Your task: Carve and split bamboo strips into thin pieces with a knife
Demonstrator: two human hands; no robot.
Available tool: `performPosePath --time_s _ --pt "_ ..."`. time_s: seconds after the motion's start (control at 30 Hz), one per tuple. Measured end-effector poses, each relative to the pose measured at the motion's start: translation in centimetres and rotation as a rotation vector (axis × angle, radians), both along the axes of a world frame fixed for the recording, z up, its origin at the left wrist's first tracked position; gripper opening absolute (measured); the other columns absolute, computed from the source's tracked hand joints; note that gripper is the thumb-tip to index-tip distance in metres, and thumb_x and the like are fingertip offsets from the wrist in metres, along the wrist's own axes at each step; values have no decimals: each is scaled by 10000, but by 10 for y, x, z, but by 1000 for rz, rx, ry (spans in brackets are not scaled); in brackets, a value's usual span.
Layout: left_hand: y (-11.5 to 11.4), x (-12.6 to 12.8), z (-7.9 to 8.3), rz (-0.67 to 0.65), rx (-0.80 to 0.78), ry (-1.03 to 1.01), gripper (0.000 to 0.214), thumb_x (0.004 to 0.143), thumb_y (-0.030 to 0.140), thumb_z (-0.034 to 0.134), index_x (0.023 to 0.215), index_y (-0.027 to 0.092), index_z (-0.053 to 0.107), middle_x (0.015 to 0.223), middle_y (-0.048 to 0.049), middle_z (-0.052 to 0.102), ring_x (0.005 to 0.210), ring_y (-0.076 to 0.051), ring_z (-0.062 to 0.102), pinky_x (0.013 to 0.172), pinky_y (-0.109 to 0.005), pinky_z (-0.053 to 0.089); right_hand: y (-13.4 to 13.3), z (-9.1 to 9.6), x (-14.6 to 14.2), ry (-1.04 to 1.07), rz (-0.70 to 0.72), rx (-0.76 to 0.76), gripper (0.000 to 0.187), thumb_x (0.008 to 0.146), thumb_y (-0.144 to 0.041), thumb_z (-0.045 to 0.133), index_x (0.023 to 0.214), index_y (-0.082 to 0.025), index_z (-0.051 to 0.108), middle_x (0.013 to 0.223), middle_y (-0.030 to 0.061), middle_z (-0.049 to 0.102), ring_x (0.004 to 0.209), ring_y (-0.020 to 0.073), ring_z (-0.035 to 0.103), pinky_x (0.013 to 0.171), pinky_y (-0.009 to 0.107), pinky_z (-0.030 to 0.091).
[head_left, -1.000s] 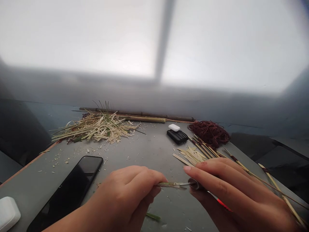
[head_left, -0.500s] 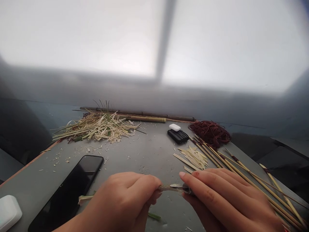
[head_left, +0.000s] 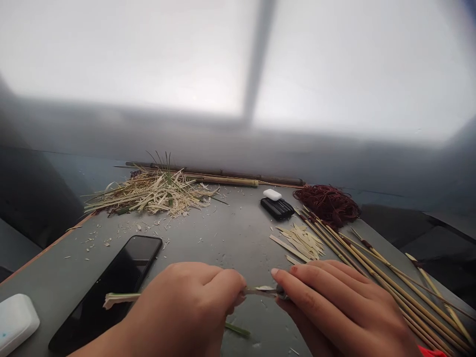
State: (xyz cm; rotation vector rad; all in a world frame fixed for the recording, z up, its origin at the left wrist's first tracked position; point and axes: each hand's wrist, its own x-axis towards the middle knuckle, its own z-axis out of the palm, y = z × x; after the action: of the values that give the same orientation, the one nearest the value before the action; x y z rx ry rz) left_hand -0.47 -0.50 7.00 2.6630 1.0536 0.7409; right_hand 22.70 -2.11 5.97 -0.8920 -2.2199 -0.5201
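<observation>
Just right of the phone [head_left: 111,285], the left hand [head_left: 193,302] is closed in a fist round a thin green strip [head_left: 119,298]. Its fingers are curled tight, and thumb and forefinger pinch the strip where it comes out. The strip's pale, frayed end pokes out over the phone's near edge, and its other end runs right to meet a small blade [head_left: 273,288]. The right hand [head_left: 334,307], further right of the phone, has its fingers together, laid over the tool and gripping it; the handle is hidden.

The strip looks light and springy. I'd judge it stiff along its length but apt to split or snap if bent, and slick on its green skin. The sound place to grip it seems to be close to the blade, where the left hand has it.

Beyond the phone lies a pile of shavings [head_left: 156,193]. Far right of the phone, sticks [head_left: 372,267] and red cord [head_left: 327,203] lie on the table [head_left: 230,233].
</observation>
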Motion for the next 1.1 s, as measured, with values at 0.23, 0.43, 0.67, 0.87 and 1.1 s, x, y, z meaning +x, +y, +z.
performPosePath --time_s 0.23,0.43,0.67,0.87,1.1 --pt "1 5 3 24 -156 -57 246 819 61 423 687 196 581 626 27 680 546 -116 633 532 -171 452 0 -2 -4 66 25 -131 196 921 -156 539 1094 -202 620 753 36 678 648 155 605 603 291 486" --pt "-2 6 2 51 -187 -125 240 859 128 457 688 203 608 634 38 686 580 -116 654 567 -165 460 4 1 -1 77 34 -170 157 931 -198 523 1039 -197 637 779 40 685 652 148 636 597 265 512" --pt "0 7 5 10 -263 -160 246 874 148 461 688 196 616 626 28 680 566 -107 645 558 -156 448 2 7 0 93 43 -249 154 947 -241 508 1045 -223 625 772 30 682 627 148 641 562 257 511" --pt "4 10 4 4 -339 -198 252 892 154 452 691 198 597 642 39 666 583 -88 629 570 -136 433 2 4 3 64 34 -173 157 934 -203 523 1045 -199 634 794 43 686 676 161 644 598 280 504" --pt "2 11 -2 31 -399 -212 285 923 221 411 696 200 582 627 30 637 565 -93 589 553 -162 409 4 2 -2 27 -8 -33 193 890 -135 567 1064 -151 647 774 50 686 650 163 629 603 299 489"
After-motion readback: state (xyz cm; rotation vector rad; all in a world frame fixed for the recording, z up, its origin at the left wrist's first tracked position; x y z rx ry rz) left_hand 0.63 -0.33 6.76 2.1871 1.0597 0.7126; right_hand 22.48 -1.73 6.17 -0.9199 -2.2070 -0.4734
